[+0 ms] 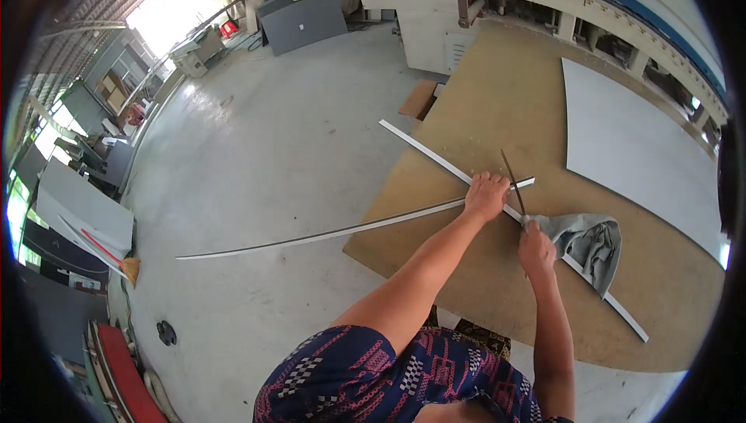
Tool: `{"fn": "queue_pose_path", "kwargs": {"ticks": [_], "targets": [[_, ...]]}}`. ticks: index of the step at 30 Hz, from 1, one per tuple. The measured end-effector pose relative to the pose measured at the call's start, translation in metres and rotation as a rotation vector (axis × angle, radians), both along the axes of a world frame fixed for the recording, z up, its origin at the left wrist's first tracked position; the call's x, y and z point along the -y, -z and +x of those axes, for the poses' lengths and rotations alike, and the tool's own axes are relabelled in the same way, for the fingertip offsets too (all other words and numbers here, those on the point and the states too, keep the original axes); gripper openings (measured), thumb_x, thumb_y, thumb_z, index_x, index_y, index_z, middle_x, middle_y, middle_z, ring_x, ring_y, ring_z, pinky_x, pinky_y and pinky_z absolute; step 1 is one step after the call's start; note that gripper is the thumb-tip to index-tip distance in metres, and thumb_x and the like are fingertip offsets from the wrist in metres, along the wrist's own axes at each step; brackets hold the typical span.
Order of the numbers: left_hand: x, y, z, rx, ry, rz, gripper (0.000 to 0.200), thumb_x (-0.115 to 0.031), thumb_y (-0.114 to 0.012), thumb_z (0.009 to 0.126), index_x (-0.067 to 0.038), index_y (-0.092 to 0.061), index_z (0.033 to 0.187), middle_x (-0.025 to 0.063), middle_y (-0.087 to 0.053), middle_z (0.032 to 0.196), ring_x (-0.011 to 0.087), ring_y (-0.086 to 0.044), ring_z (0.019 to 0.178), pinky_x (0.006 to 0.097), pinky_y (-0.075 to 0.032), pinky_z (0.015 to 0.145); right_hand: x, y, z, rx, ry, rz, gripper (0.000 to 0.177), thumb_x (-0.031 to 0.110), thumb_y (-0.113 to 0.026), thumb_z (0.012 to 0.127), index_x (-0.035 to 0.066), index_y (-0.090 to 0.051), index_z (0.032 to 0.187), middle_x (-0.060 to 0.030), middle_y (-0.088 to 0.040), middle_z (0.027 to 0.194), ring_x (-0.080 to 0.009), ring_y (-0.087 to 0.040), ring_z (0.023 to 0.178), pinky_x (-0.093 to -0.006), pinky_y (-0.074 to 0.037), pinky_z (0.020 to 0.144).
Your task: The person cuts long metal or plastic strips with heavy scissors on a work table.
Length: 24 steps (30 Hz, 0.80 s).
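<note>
The left hand (488, 196) clasps a long white strip (346, 230) crossing a second strip (423, 150) on the brown surface (497, 97); the right hand (536, 248) grips a thin blade (509, 169) beside a grey cloth (594, 240)

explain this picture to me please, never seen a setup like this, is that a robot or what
No robot here: these are a person's two bare hands, seen from a camera worn on the head. The left hand holds down a long strip, which crosses a second strip and sticks out past the brown board. The right hand holds a thin tool; its exact kind is hard to tell. Beside that hand, a grey cloth lies over the second strip. A pale panel lies farther right.
</note>
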<state>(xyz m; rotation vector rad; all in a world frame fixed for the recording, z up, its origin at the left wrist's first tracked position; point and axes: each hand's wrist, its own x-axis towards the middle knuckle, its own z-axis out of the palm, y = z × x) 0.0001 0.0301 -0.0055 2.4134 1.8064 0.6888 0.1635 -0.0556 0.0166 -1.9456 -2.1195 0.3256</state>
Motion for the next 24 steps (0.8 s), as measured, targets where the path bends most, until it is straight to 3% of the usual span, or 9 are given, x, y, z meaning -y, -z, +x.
{"fn": "queue_pose_path", "kwargs": {"ticks": [4,7,10,19,24], "targets": [[0.001,-0.005,-0.001,0.011,-0.007,-0.011,0.014,-0.023,-0.052,0.086,-0.011,-0.055,0.093,0.0078,-0.059,0.094,0.0285,-0.052,0.095,0.0477,-0.036,0.091,-0.009,0.004,-0.006,-0.018,-0.037,0.068,0.028,0.018,-0.05,0.086,0.003,-0.047,0.109,-0.0239,-0.062,0.077,-0.0398,-0.062,0.074,-0.0495,-0.047,0.065],[0.002,-0.002,-0.001,0.027,-0.007,-0.007,0.014,-0.023,-0.052,0.086,-0.011,-0.055,0.092,0.0076,-0.059,0.093,0.0281,-0.052,0.093,0.046,-0.036,0.089,0.028,-0.011,0.009,0.052,0.001,-0.14,0.034,0.019,-0.05,0.086,0.003,-0.045,0.115,-0.0237,-0.062,0.077,-0.0393,-0.062,0.072,-0.0494,-0.047,0.063],[0.002,-0.002,-0.001,0.005,-0.016,0.007,0.013,-0.022,-0.052,0.086,-0.01,-0.055,0.092,0.0073,-0.059,0.092,0.028,-0.052,0.092,0.0452,-0.037,0.088,0.072,-0.01,0.029,0.044,0.006,-0.086,0.036,0.02,-0.051,0.086,0.004,-0.045,0.117,-0.0233,-0.063,0.077,-0.0397,-0.062,0.073,-0.0496,-0.047,0.062],[0.004,-0.005,0.0,0.037,-0.013,0.028,0.014,-0.022,-0.053,0.086,-0.01,-0.055,0.091,0.0074,-0.059,0.092,0.0284,-0.052,0.093,0.0452,-0.037,0.088,-0.016,0.005,-0.006,0.008,-0.025,0.063,0.036,0.019,-0.055,0.083,0.003,-0.046,0.115,-0.0228,-0.063,0.075,-0.0392,-0.062,0.074,-0.0488,-0.048,0.063],[0.004,-0.006,0.0,0.021,-0.01,0.01,0.014,-0.022,-0.053,0.086,-0.01,-0.055,0.09,0.0069,-0.059,0.091,0.0279,-0.052,0.092,0.0449,-0.037,0.087,0.039,0.012,0.02,0.018,-0.015,0.021,0.041,0.019,-0.055,0.083,0.001,-0.045,0.118,-0.0228,-0.062,0.075,-0.0391,-0.062,0.073,-0.0481,-0.047,0.062]]}}
